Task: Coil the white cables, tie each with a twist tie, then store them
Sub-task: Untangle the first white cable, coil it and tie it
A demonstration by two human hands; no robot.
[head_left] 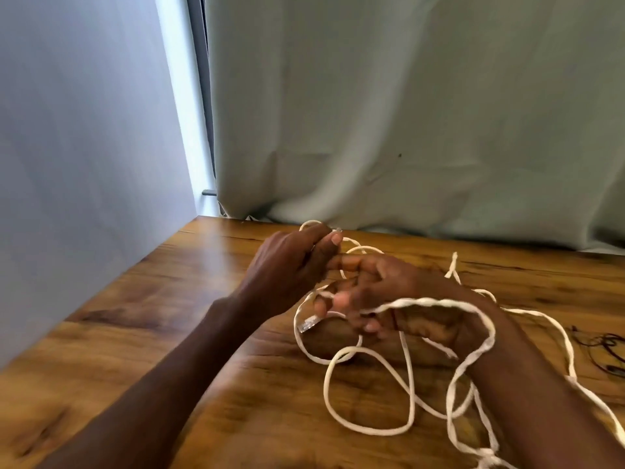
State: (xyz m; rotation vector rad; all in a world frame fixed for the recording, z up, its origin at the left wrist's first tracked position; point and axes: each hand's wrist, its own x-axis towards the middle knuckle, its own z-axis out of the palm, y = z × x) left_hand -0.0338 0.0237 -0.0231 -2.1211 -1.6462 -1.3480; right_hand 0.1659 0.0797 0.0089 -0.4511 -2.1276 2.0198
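A long white cable [368,394] lies in loose loops on the wooden table [142,316], and its strands drape over my right wrist. My left hand [287,265] is raised above the table with thumb and fingers pinched on a strand of the cable near its far loop. My right hand [375,299] sits just right of it, fingers spread and threaded through the strands, holding loops of the same cable. A plug end [307,323] of the cable hangs below my right fingers. More cable trails off to the right and toward the lower right corner.
Dark thin ties [605,350] lie at the right edge of the table. A pale green curtain [406,113] hangs behind the table's far edge. A grey wall [84,147] runs along the left side.
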